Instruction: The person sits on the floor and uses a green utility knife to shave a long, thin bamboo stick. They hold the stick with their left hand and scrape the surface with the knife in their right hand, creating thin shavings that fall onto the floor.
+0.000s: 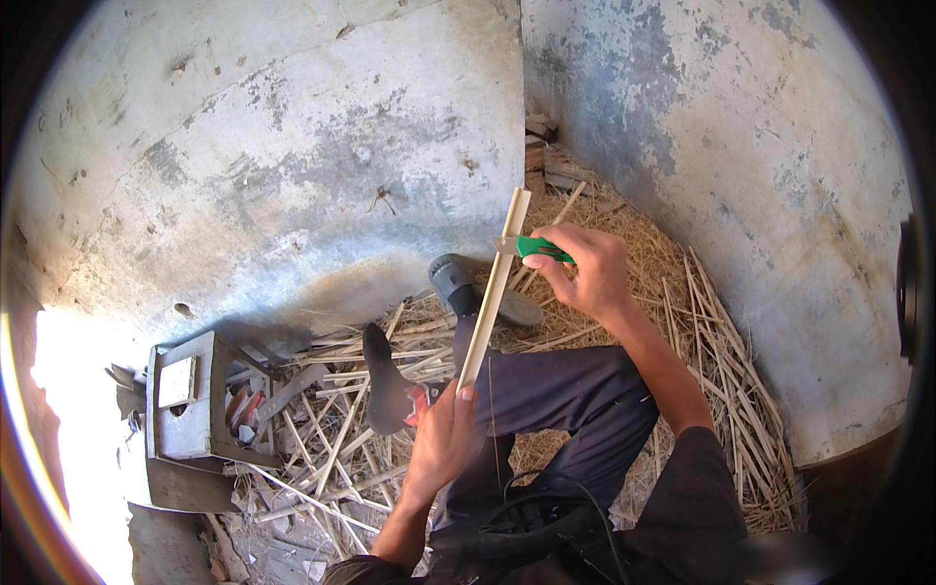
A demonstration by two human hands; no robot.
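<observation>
My left hand [444, 441] is closed around the lower end of a long, pale bamboo strip [492, 302], which slants up and slightly right in front of me. In my right hand [593, 271] is a green-handled utility knife [542, 250], gripped between thumb and fingers. Its short blade lies across the strip near the upper end, apparently touching it. Beside my left hand shows a red and white thing [417, 402] that I cannot make out; the hand partly hides it.
At left stands a worn wooden box [185, 429] with tools and odds and ends inside. Cut strips [336, 448] litter the floor, with more strips [741, 380] piled at right along shavings [624, 219]. My legs [565, 390] stretch below the strip. Peeling walls [322, 146] meet ahead.
</observation>
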